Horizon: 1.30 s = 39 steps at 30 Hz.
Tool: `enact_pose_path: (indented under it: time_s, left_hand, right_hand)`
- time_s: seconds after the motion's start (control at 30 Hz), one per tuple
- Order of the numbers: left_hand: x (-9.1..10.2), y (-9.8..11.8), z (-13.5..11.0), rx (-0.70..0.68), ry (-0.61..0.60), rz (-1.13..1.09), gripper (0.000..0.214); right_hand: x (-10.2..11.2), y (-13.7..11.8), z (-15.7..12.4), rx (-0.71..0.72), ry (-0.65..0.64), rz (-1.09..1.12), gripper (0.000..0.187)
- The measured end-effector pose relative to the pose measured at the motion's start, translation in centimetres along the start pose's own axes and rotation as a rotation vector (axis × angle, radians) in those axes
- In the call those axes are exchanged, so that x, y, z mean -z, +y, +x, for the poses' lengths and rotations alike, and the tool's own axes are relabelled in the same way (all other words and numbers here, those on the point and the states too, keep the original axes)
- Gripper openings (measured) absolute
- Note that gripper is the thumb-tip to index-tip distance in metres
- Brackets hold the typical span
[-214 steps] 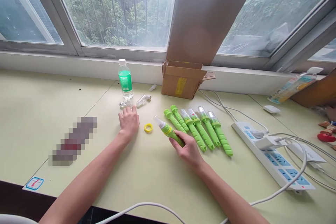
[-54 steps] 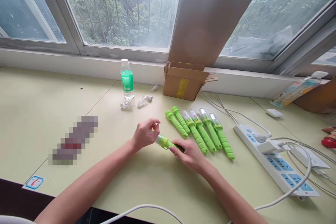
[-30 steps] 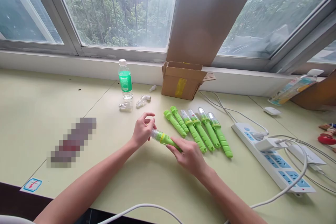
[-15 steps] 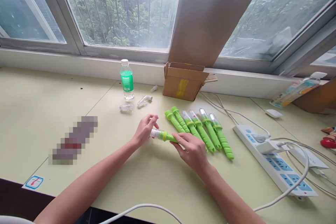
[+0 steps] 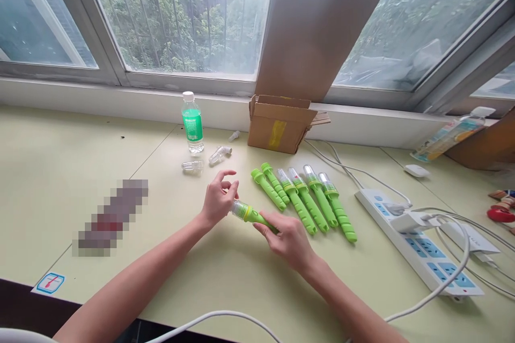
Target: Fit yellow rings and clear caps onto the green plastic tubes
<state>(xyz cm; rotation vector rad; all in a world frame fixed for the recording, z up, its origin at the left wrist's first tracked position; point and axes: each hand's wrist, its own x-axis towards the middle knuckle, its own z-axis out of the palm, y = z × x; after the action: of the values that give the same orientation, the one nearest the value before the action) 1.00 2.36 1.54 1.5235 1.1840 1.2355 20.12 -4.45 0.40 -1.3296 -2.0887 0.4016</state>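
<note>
My right hand [image 5: 290, 238] is closed round the lower end of a green plastic light stick [image 5: 250, 215], which has a yellow ring and a clear ribbed cap. The stick is tilted above the table, its cap pointing left. My left hand [image 5: 219, 198] has its lower fingers and thumb curled at the cap end, with the index finger raised; the cap's tip is hidden in it. Right of my hands lie several green sticks with clear caps [image 5: 306, 201] and two green sticks without caps [image 5: 269, 190]. Loose clear caps [image 5: 192, 166] lie beyond my left hand.
A water bottle [image 5: 192, 123] and an open cardboard box [image 5: 279, 123] stand by the window ledge. At right lies a power strip [image 5: 418, 246] with plugs and white cables. A pixelated dark object [image 5: 115, 217] lies at left. Another bottle [image 5: 450, 134] leans at far right.
The held stick has tilted, its green end coming down toward me. My left index finger has lifted off and the hand has turned slightly at the cap. The view has shifted a little.
</note>
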Motion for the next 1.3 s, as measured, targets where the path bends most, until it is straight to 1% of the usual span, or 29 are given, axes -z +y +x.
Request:
enact_pose_path:
  time_s: [0.03, 0.1, 0.13, 0.17, 0.2, 0.23, 0.27, 0.3, 0.33, 0.4, 0.47, 0.53, 0.57, 0.6, 0.67, 0.7, 0.77, 0.83, 0.9, 0.93, 0.97, 1.07, 1.1, 1.13, 1.17, 1.2, 1.23, 1.3]
  left_hand:
    - [0.0, 0.1, -0.2, -0.061, -0.004, 0.002, 0.034]
    - [0.1, 0.1, -0.5, -0.197, -0.007, 0.009, 0.031]
    - [0.1, 0.0, -0.7, -0.265, -0.004, 0.021, 0.03]
    - [0.1, 0.0, -0.8, -0.325, 0.001, 0.04, 0.03]
    - [0.2, -0.1, -0.9, -0.368, 0.008, 0.062, 0.029]
    - [0.2, -0.2, -0.8, -0.39, 0.018, 0.081, 0.029]
    - [0.1, -0.3, -0.8, -0.387, 0.028, 0.095, 0.03]
    - [0.1, -0.3, -0.6, -0.36, 0.032, 0.103, 0.031]
    - [0.0, -0.4, -0.5, -0.31, 0.025, 0.103, 0.032]
    - [-0.1, -0.4, -0.1, -0.158, -0.015, 0.069, 0.034]
    - [-0.3, -0.5, 0.2, 0.028, -0.057, 0.0, 0.041]
    - [-0.5, -0.5, 0.4, 0.197, -0.063, -0.07, 0.048]
    - [-0.5, -0.5, 0.4, 0.259, -0.055, -0.089, 0.048]
    - [-0.5, -0.6, 0.4, 0.301, -0.044, -0.093, 0.047]
    - [-0.5, -0.5, 0.4, 0.313, -0.019, -0.063, 0.041]
    - [-0.4, -0.5, 0.4, 0.289, -0.004, -0.036, 0.038]
    - [-0.3, -0.3, 0.3, 0.21, 0.026, 0.025, 0.035]
    - [-0.2, -0.1, 0.3, 0.111, 0.049, 0.075, 0.036]
    - [-0.1, 0.1, 0.1, -0.007, 0.066, 0.101, 0.038]
    - [-0.1, 0.1, 0.0, -0.075, 0.067, 0.104, 0.038]
    - [-0.1, 0.0, -0.2, -0.151, 0.065, 0.102, 0.038]
    - [0.1, -0.2, -0.8, -0.416, 0.063, 0.101, 0.038]
    - [0.1, -0.3, -0.9, -0.504, 0.069, 0.112, 0.038]
    - [0.2, -0.4, -1.1, -0.572, 0.078, 0.127, 0.038]
    - [0.2, -0.4, -1.1, -0.608, 0.084, 0.142, 0.038]
    - [0.2, -0.4, -1.1, -0.606, 0.081, 0.156, 0.038]
    - [0.2, -0.4, -1.0, -0.569, 0.069, 0.169, 0.038]
    - [0.1, -0.4, -0.8, -0.418, 0.023, 0.185, 0.037]
  right_hand:
    - [0.3, -0.1, 0.1, -0.089, -0.088, 0.146, 0.038]
    - [1.1, -0.2, 0.4, -0.269, -0.31, 0.431, 0.046]
    - [1.3, -0.1, 0.5, -0.339, -0.408, 0.54, 0.048]
    - [1.5, 0.0, 0.6, -0.381, -0.477, 0.606, 0.049]
    - [1.6, 0.1, 0.6, -0.395, -0.503, 0.627, 0.05]
    - [1.5, 0.2, 0.6, -0.381, -0.48, 0.599, 0.049]
    - [1.3, 0.4, 0.6, -0.341, -0.419, 0.524, 0.049]
    - [1.1, 0.6, 0.5, -0.275, -0.321, 0.413, 0.048]
    - [0.8, 0.7, 0.5, -0.189, -0.202, 0.275, 0.044]
    - [0.3, 1.1, 0.4, 0.001, 0.021, -0.023, 0.034]
    - [0.1, 1.4, 0.4, 0.192, 0.176, -0.294, 0.025]
    - [0.3, 1.6, 0.5, 0.351, 0.281, -0.493, 0.02]
    - [0.4, 1.6, 0.5, 0.411, 0.316, -0.561, 0.019]
    - [0.4, 1.6, 0.6, 0.453, 0.339, -0.611, 0.018]
    - [0.3, 1.4, 0.5, 0.488, 0.335, -0.654, 0.018]
    - [0.1, 1.3, 0.4, 0.48, 0.311, -0.648, 0.02]
    - [-0.3, 1.0, 0.1, 0.414, 0.254, -0.587, 0.024]
    - [-0.6, 0.5, -0.2, 0.297, 0.194, -0.461, 0.028]
    - [-0.5, 0.0, -0.2, 0.143, 0.104, -0.258, 0.032]
    - [-0.3, -0.2, -0.1, 0.054, 0.042, -0.124, 0.035]
    - [0.0, -0.4, 0.0, -0.04, -0.045, 0.031, 0.038]
    - [1.0, -0.6, 0.5, -0.301, -0.364, 0.519, 0.047]
    - [1.3, -0.5, 0.6, -0.362, -0.454, 0.64, 0.048]
    - [1.4, -0.4, 0.7, -0.403, -0.516, 0.716, 0.048]
    - [1.4, -0.3, 0.8, -0.42, -0.54, 0.74, 0.049]
    - [1.3, -0.1, 0.8, -0.41, -0.518, 0.71, 0.049]
    - [1.1, 0.1, 0.8, -0.373, -0.457, 0.629, 0.049]
    - [0.6, 0.5, 0.6, -0.23, -0.247, 0.361, 0.045]
